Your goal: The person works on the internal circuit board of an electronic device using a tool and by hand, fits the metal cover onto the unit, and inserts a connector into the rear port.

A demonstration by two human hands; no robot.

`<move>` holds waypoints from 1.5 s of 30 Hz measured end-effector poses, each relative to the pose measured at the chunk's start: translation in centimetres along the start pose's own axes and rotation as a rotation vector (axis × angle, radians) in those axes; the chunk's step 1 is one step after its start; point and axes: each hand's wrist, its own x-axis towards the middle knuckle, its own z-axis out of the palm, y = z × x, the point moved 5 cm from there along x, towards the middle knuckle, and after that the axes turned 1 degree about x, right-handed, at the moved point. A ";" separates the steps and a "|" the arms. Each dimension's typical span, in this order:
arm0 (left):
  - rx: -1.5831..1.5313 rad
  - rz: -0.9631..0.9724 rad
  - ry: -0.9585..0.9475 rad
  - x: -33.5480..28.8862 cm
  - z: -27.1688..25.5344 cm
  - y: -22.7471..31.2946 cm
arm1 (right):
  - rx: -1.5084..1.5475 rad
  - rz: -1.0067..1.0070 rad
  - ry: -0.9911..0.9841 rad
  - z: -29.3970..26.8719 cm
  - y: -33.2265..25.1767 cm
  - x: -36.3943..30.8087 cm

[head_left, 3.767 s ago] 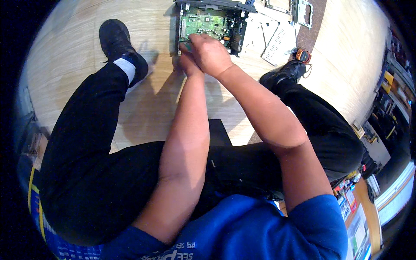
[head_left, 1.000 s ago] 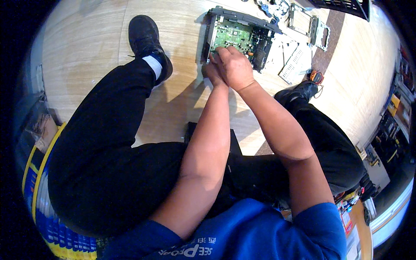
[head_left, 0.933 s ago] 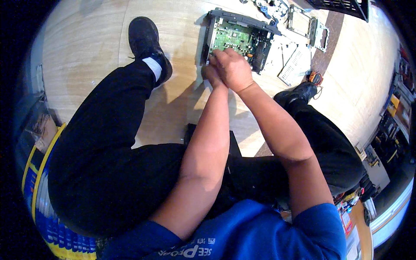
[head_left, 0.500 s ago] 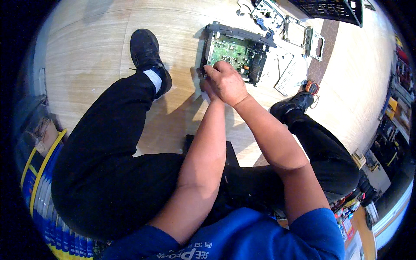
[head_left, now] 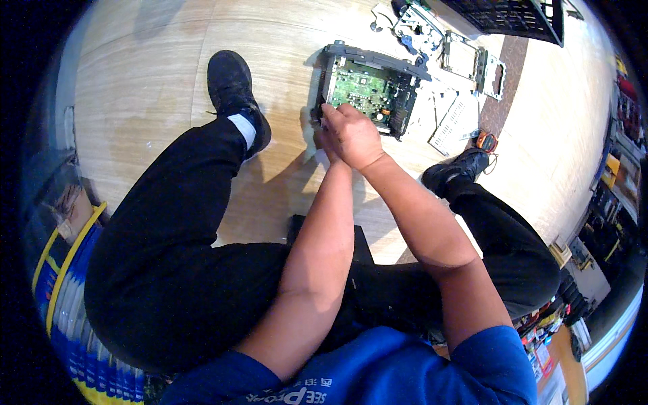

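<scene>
An opened electronic unit [head_left: 364,86] with a dark housing and a green circuit board lies on the floor in front of me. Its long black panel faces away from me. Both my hands meet at its near left corner. My right hand [head_left: 356,137] is closed, with thumb and fingers bent together over that corner; whatever they grip is hidden. Under and to the left of it is my left hand [head_left: 328,143], close against the same corner. Its fingers are mostly covered by the right hand.
Right of the unit lie a perforated metal plate [head_left: 453,125], a metal frame [head_left: 461,55] and several loose parts. An orange and black round tool [head_left: 486,141] rests by my right shoe [head_left: 456,170]. A black crate [head_left: 513,17] stands at the far right. My left shoe [head_left: 231,81] is at left.
The whole view has shifted slightly, so the unit and floor sit a little lower in the picture. My hands stay at the same corner, the right fingers slightly repositioned.
</scene>
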 end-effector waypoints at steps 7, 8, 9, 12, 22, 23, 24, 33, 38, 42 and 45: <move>0.227 0.089 0.009 0.6 0.4 0.6 | -0.036 0.085 -0.153 0.3 0.4 1.3; 0.260 0.096 0.015 0.5 0.3 0.8 | -0.009 0.077 -0.069 0.0 0.8 1.6; 0.293 0.101 0.021 0.4 -0.1 0.3 | -0.008 0.086 -0.071 0.1 1.3 1.5; 0.234 0.017 -0.114 0.4 -0.3 0.5 | -0.029 0.129 -0.091 -0.3 2.1 1.6; 0.996 0.217 -0.016 -0.6 -1.5 1.7 | 0.129 0.027 -0.080 -1.4 2.1 2.4; 1.332 0.313 -0.003 -0.6 -0.6 2.1 | 0.120 -0.020 -0.078 -1.5 1.8 2.6; 1.667 0.409 0.009 -0.7 0.3 2.4 | 0.110 -0.067 -0.076 -1.7 1.5 2.7; 2.932 0.302 0.124 1.5 -2.6 1.8 | -0.016 -0.028 -0.178 -0.4 3.3 2.3; 2.527 0.078 0.001 6.9 -9.0 4.7 | -0.043 0.041 -0.265 0.9 3.1 3.6; 2.210 -0.002 -0.055 11.5 -9.9 9.6 | 0.018 -0.087 -0.223 0.3 1.5 5.5; 2.035 0.110 -0.062 10.6 -1.0 20.5 | 0.115 -0.303 -0.109 -0.8 -7.2 9.1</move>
